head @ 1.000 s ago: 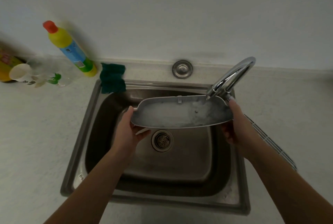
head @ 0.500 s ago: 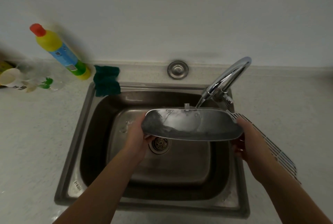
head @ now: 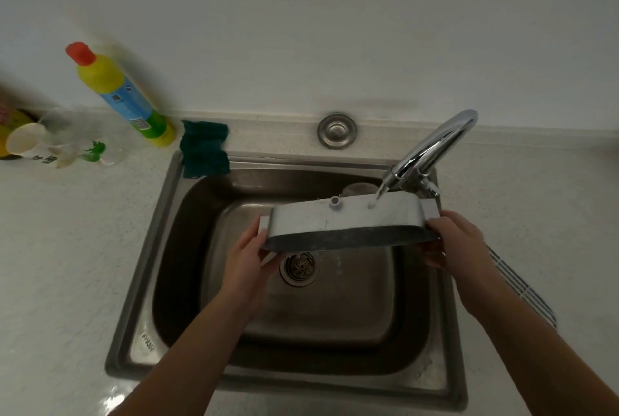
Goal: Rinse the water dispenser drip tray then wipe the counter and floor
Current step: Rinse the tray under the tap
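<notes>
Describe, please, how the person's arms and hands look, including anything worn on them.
The left forearm and right forearm are bare to the frame's edge, no sleeve in view. The left hand and right hand are ungloved; no watch, bracelet or ring shows.

grey drip tray (head: 348,219), tipped, over sink (head: 144,281)

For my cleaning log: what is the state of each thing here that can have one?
Curved chrome tap: running, thin stream.
Grey plastic drip tray: tipped on edge, under the stream.
Steel sink: drain unplugged.
Yellow bottle with red cap: capped.
Left hand: grips tray.
Right hand: grips tray.
</notes>
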Action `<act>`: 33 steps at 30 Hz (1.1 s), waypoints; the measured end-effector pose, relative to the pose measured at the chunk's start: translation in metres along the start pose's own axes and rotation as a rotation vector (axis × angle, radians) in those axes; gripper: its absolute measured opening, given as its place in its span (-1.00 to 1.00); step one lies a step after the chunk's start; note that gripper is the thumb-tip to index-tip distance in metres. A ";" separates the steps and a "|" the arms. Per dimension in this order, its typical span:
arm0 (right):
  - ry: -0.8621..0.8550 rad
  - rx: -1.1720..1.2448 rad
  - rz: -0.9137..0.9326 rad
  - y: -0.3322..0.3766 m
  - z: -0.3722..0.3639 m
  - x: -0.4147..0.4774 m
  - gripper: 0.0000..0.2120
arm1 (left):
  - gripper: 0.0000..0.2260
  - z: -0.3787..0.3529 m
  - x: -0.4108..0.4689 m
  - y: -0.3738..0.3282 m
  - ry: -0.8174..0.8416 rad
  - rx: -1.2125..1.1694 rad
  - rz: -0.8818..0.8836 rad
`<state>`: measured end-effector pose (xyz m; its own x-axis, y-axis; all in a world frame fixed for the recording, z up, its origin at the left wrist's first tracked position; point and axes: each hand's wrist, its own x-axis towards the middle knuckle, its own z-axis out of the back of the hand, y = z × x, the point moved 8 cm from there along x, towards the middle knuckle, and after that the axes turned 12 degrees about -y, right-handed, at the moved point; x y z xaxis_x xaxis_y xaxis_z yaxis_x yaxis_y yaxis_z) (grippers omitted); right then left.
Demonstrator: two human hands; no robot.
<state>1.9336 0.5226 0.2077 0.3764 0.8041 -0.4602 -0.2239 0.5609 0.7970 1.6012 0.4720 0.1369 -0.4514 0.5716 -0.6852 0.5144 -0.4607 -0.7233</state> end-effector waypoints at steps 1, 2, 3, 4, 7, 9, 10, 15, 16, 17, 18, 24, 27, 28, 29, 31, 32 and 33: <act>-0.008 0.016 0.039 0.005 0.003 -0.002 -0.89 | -0.69 0.000 0.001 0.003 0.002 -0.019 0.018; -0.009 0.036 0.073 0.009 0.006 -0.004 -0.86 | -0.71 -0.002 0.002 0.007 0.004 -0.042 0.042; 0.011 0.029 0.111 0.012 0.006 -0.005 -0.84 | -0.72 -0.004 0.002 0.009 0.012 -0.058 0.063; 0.030 0.012 0.149 0.013 0.005 -0.007 -0.83 | -0.72 -0.007 0.002 0.011 0.025 -0.061 0.073; 0.036 -0.057 0.185 0.006 0.005 -0.007 -0.75 | -0.70 -0.016 0.002 0.006 0.057 -0.011 0.032; 0.030 -0.083 0.167 0.000 0.006 -0.007 -0.68 | -0.67 -0.017 0.003 0.000 0.048 0.018 -0.017; 0.040 -0.052 0.138 -0.003 0.005 -0.007 -0.62 | -0.67 -0.015 0.004 -0.003 0.040 0.015 -0.032; 0.134 0.275 -0.157 -0.023 -0.011 -0.002 -0.70 | -0.81 -0.003 0.005 -0.031 -0.023 0.044 -0.221; 0.139 0.332 -0.209 -0.027 -0.014 0.001 -0.74 | -0.83 -0.001 0.004 -0.038 -0.022 0.058 -0.264; 0.141 0.372 -0.258 -0.030 -0.017 0.003 -0.72 | -0.82 0.000 0.003 -0.043 -0.013 0.062 -0.298; 0.140 0.398 -0.299 -0.031 -0.021 0.005 -0.68 | -0.78 0.001 0.003 -0.049 0.004 0.054 -0.321; 0.102 0.367 -0.377 -0.018 -0.039 0.017 -0.65 | -0.60 0.007 0.006 -0.043 0.091 0.042 -0.259; 0.032 0.360 -0.188 0.002 -0.029 0.018 -0.81 | -0.62 0.004 0.012 -0.025 0.166 0.075 -0.132; 0.017 0.351 -0.115 0.009 -0.024 0.015 -0.79 | -0.63 0.002 0.014 -0.019 0.197 0.080 -0.079; 0.015 0.340 -0.049 0.015 -0.020 0.011 -0.72 | -0.64 0.000 0.015 -0.013 0.212 0.084 -0.028; 0.036 0.318 0.031 0.022 -0.014 0.004 -0.56 | -0.65 0.000 0.019 -0.005 0.211 0.089 0.050; 0.043 0.318 0.053 0.023 -0.012 0.001 -0.52 | -0.64 0.000 0.020 -0.003 0.204 0.086 0.075; 0.047 0.331 0.069 0.024 -0.009 -0.001 -0.51 | -0.59 0.001 0.022 -0.003 0.199 0.078 0.097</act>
<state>1.9200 0.5371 0.2233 0.3272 0.8506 -0.4116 0.0594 0.4162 0.9073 1.5891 0.4855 0.1238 -0.2454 0.6412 -0.7271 0.4870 -0.5669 -0.6644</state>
